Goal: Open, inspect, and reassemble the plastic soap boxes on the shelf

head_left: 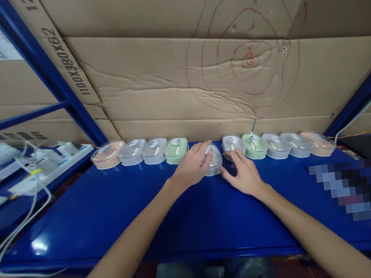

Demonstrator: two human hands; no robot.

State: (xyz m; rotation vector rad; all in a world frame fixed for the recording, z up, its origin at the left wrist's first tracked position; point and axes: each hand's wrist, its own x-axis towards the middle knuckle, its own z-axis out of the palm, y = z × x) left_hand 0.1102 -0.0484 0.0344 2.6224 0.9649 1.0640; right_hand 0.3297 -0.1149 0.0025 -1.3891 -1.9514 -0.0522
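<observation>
A row of small boxed computer mice in clear plastic cases lines the back of a blue table (114, 221), against cardboard. My left hand (192, 165) grips one grey-white boxed mouse (214, 161) pulled slightly forward of the row's middle gap. My right hand (244, 172) rests beside it, fingers spread, fingertips touching the same case and reaching toward a white boxed mouse (232, 144). On the left lie pink (107, 154), grey and green (176, 149) ones. To the right sit green (253, 144), grey and pink (319, 143) cases.
Large cardboard sheets (198, 78) with red scribbled circles form the back wall. Blue shelf posts (50, 74) stand at left. A white power strip (48, 164) with cables lies on the left shelf. A blurred patch (352, 190) covers part of the table's right side.
</observation>
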